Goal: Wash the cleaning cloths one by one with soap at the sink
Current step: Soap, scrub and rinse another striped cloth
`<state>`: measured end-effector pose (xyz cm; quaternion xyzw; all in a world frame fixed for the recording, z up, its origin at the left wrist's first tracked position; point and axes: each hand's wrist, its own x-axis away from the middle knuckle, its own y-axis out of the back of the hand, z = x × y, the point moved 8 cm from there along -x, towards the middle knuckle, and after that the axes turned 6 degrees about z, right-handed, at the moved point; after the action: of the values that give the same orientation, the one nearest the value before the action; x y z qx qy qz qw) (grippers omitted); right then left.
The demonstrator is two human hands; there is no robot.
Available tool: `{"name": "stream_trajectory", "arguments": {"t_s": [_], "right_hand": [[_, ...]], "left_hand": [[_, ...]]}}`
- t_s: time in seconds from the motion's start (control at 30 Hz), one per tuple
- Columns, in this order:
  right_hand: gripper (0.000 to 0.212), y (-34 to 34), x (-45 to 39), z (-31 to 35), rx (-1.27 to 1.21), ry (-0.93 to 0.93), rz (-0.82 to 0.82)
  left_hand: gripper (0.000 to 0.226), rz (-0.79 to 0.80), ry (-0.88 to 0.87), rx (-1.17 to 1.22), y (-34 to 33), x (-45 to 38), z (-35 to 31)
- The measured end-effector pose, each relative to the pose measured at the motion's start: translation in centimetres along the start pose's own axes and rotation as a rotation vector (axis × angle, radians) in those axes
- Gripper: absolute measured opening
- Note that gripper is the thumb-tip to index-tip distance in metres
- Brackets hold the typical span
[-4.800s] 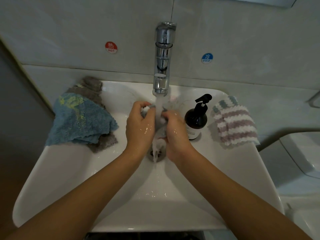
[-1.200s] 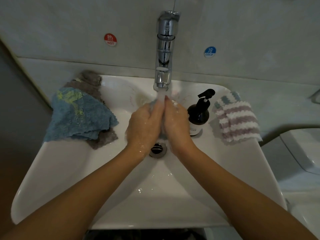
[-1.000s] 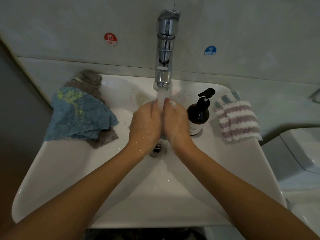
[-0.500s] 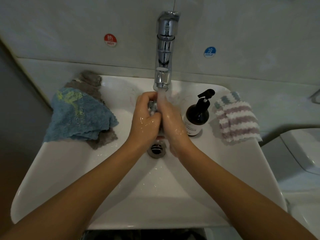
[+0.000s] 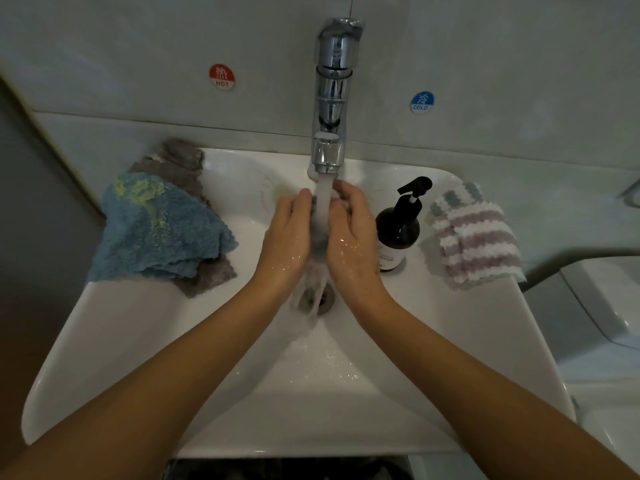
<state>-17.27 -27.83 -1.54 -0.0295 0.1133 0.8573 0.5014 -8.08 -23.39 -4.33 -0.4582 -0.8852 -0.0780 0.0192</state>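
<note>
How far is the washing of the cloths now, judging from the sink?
Possibly done: a striped cloth lies apart, right of the soap bottle; whether it is washed I cannot tell. In hand: the left hand and right hand hold a grey cloth under the running tap. Probably left: a blue cloth on another grey one, on the sink's left rim.

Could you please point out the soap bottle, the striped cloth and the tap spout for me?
soap bottle (image 5: 398,233): head view, on the dark body below the pump.
striped cloth (image 5: 476,242): head view, on the middle of its folded top.
tap spout (image 5: 328,154): head view, on the chrome outlet end.
</note>
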Motion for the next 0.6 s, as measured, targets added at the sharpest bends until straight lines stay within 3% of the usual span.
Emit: {"name": "stream_trajectory", "arguments": {"t_s": [0.1, 0.2, 0.3, 0.4, 0.47, 0.6], "right_hand": [[0.037, -0.1, 0.2, 0.2, -0.032, 0.002, 0.013], [0.044, -0.2, -0.1, -0.5, -0.127, -0.135, 0.012], [0.049, -0.1, -0.1, -1.4, -0.112, -0.223, 0.058], [0.051, 0.2, -0.1, -1.4, -0.017, -0.161, 0.069], [0.045, 0.7, -0.4, -1.1, -0.006, -0.115, 0.012], [0.015, 1.4, -0.4, -0.6, -0.009, -0.060, -0.068]], "left_hand": [[0.024, -0.035, -0.059, -0.003, 0.3, 0.6, -0.8], [0.008, -0.099, -0.198, 0.010, 0.7, 1.4, -1.9], [0.012, -0.117, -0.324, 0.002, 0.6, 1.9, -2.6], [0.012, -0.141, -0.327, 0.050, 0.8, 2.1, -2.8], [0.010, -0.186, -0.290, 0.033, 1.3, 1.8, -2.4], [0.034, -0.247, -0.245, -0.030, 1.8, 1.4, -1.8]]}}
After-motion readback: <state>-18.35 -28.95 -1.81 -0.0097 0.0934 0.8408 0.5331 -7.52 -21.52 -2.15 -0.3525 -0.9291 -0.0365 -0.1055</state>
